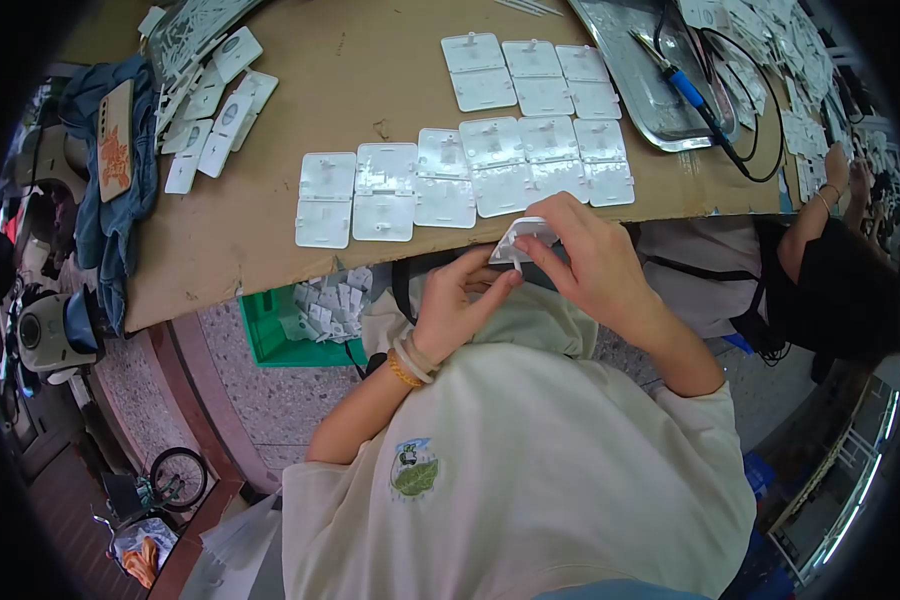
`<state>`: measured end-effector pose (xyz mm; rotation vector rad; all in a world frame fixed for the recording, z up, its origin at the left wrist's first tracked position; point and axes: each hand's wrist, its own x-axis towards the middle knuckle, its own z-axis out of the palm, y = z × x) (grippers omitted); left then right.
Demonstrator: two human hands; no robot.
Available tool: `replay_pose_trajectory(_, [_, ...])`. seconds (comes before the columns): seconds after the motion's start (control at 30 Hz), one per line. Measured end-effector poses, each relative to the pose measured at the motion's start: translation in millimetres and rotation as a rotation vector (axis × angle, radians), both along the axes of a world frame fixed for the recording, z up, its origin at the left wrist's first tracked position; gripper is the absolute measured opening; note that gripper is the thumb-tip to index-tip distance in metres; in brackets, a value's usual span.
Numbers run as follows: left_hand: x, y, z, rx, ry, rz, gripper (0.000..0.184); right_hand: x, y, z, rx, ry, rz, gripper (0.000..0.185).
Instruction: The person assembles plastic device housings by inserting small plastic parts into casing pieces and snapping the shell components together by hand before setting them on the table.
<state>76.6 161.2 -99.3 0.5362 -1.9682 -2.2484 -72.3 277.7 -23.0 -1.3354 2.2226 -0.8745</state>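
Note:
A white plastic cover (522, 232) is held tilted at the table's front edge. My right hand (598, 262) pinches it from the right between thumb and fingers. My left hand (458, 305) closes on its lower left side, with the fingertips partly hidden behind it. A small white peg sticks out beneath the piece near my left thumb. Just beyond my hands, several white hinged plastic covers (385, 192) lie unfolded in two rows, their inner sides up.
A metal tray (660, 120) holds a blue-handled soldering iron (686, 88) with a looped black cable. White parts (232, 115) are piled at the left near a phone (115, 140) on denim cloth. Below the table is a green bin (260, 335) of small white pieces. Another person's arm (810, 225) is at the right.

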Motion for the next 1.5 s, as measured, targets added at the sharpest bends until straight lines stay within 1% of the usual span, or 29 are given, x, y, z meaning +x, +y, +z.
replay_pose_trajectory(0.03, [-1.0, 0.4, -3.2, -0.048, 0.006, 0.003, 0.030, -0.7, -3.2, 1.4, -0.002, -0.023, 0.005, 0.021])
replay_pose_trajectory(0.07, [-1.3, 4.1, -10.3, 0.090, 0.057, 0.033, 0.028, -1.5, -5.6, 2.0, -0.001, -0.048, 0.010, 0.021])
replay_pose_trajectory(0.17, [-4.2, 2.8, -6.0, 0.140, -0.044, 0.118, 0.026, -5.2, -8.7, 0.3, -0.009, -0.079, 0.037, 0.019])
replay_pose_trajectory(0.37, [-10.6, 3.7, 1.0, -0.049, 0.031, 0.138, 0.021, -4.4, -12.1, 3.9, 0.002, -0.123, -0.003, 0.016])
replay_pose_trajectory(0.47, [-15.2, 7.1, 1.0, -0.077, -0.037, 0.183, 0.021, -2.8, -13.8, 5.7, 0.007, -0.134, -0.016, 0.016])
replay_pose_trajectory(0.57, [-17.0, 19.6, 0.3, -0.026, -0.066, 0.285, 0.020, -1.2, -16.4, 8.0, 0.027, -0.134, -0.046, 0.016])
replay_pose_trajectory(0.67, [-18.3, 26.5, -5.4, 0.120, -0.008, 0.328, 0.021, 0.5, -17.1, 6.3, 0.018, -0.113, -0.065, 0.018])
replay_pose_trajectory(0.77, [-20.7, 28.1, 0.8, 0.161, -0.018, 0.340, 0.022, 1.9, -18.1, 6.3, 0.017, -0.120, -0.088, 0.018])
replay_pose_trajectory(0.87, [-22.7, 29.7, -3.7, 0.114, 0.077, 0.364, 0.023, 5.1, -19.2, 5.3, -0.007, 0.022, -0.052, 0.020])
replay_pose_trajectory(0.97, [-20.5, 28.5, -1.4, 0.093, 0.041, 0.311, 0.021, 1.9, -12.7, -4.8, -0.091, -0.046, -0.074, 0.023])
replay_pose_trajectory(1.0, [-21.5, 28.9, -2.8, 0.165, 0.032, 0.317, 0.022, -1.9, -6.2, -4.5, -0.091, -0.096, -0.084, 0.031])
replay_pose_trajectory(1.1, [-17.5, 26.9, -3.2, 0.152, 0.040, 0.290, 0.024, 2.5, 21.3, 6.2, -0.210, -0.137, -0.244, 0.039])
replay_pose_trajectory(1.13, [-17.4, 27.5, -1.7, 0.137, 0.049, 0.303, 0.026, 6.6, 30.7, -1.7, -0.284, -0.161, -0.450, 0.036])
replay_pose_trajectory(1.23, [-17.9, 27.6, -1.5, 0.122, 0.069, 0.302, 0.026, 10.1, 53.2, -38.8, -0.196, -0.449, -0.500, 0.023])
replay_pose_trajectory(1.3, [-19.1, 28.5, -2.2, 0.124, 0.072, 0.322, 0.025, 27.3, 41.3, -59.6, -0.448, -0.570, -0.535, 0.017])
replay_pose_trajectory(1.43, [-19.1, 32.1, -4.5, 0.154, 0.087, 0.362, 0.020, 43.5, 26.5, -72.5, -0.492, -0.717, -0.618, 0.015])
replay_pose_trajectory(1.5, [-18.4, 33.2, -7.3, 0.154, 0.092, 0.369, 0.019, 47.8, 23.1, -73.9, -0.500, -0.728, -0.628, 0.015])
